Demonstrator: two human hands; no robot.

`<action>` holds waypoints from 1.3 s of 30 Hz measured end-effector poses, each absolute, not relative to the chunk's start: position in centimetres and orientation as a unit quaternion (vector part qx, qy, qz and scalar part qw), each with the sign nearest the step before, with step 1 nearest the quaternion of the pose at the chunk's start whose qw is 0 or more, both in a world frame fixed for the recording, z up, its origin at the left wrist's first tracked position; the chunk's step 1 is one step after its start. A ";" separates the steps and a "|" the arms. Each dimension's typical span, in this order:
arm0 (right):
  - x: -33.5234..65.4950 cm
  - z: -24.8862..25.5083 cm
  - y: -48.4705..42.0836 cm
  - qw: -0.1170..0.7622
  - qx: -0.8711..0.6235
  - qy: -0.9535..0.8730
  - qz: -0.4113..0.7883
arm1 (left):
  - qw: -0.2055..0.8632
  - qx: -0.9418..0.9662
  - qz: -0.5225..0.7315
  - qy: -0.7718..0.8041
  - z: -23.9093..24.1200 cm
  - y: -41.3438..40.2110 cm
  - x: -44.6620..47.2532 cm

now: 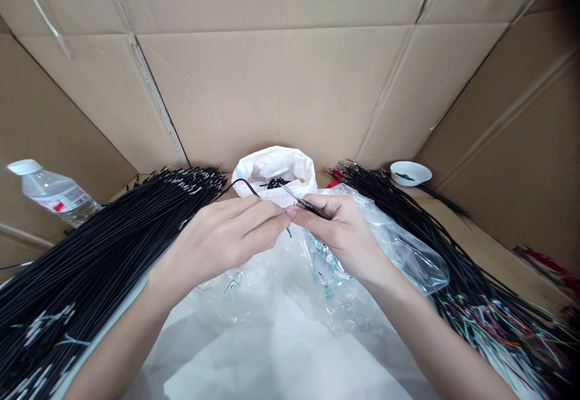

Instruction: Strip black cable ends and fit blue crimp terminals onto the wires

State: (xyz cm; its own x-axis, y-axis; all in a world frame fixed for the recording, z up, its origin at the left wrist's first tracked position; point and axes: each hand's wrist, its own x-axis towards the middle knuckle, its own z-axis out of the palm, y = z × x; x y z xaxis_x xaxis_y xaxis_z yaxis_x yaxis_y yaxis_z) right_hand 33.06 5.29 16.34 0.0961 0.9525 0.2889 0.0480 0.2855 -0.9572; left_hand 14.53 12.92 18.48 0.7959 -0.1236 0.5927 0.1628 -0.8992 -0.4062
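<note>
My left hand [235, 231] is closed on a thin black cable [247, 183], which arcs up behind the fingers from the left bundle. My right hand [338, 225] holds metal tweezers or small snips [308, 203], their pointed tip angled up to the left; the exact kind is hard to tell. The fingertips of both hands meet in the middle, where the cable's end is mostly hidden. Just behind them stands a white bag [274, 161] with a rolled-open mouth and short black pieces [276, 183] inside.
Thick bundles of black cables lie on the left [113, 255] and right [408, 225], the right one with coloured wire ends. A water bottle [54, 191] leans at left. At right sits a white bowl [421, 173]. Clear plastic [408, 249] lies beneath; cardboard walls [281, 86] enclose the space.
</note>
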 end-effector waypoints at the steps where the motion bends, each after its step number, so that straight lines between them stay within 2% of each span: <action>1: 33.1 16.2 5.3 0.583 -0.451 -0.548 0.394 | 0.218 -0.925 -0.312 -0.015 18.5 12.9 14.6; 9: 33.4 15.5 5.8 0.583 -0.441 -0.512 0.451 | -0.002 -0.955 -0.297 -0.023 18.0 14.0 14.4; 15: 33.3 15.4 6.1 0.585 -0.448 -0.490 0.466 | -0.052 -0.956 -0.288 -0.010 17.7 14.7 14.2; 19: 33.3 15.1 6.2 0.582 -0.467 -0.477 0.464 | -0.033 -0.952 -0.304 -0.002 17.3 14.9 14.4; 27: 33.0 15.8 5.6 0.592 -0.453 -0.515 0.422 | 0.074 -0.918 -0.387 -0.055 16.9 15.5 14.9; 39: 32.4 15.0 5.9 0.605 -0.515 -0.541 0.275 | 0.177 -0.915 -0.347 -0.104 16.6 15.3 15.7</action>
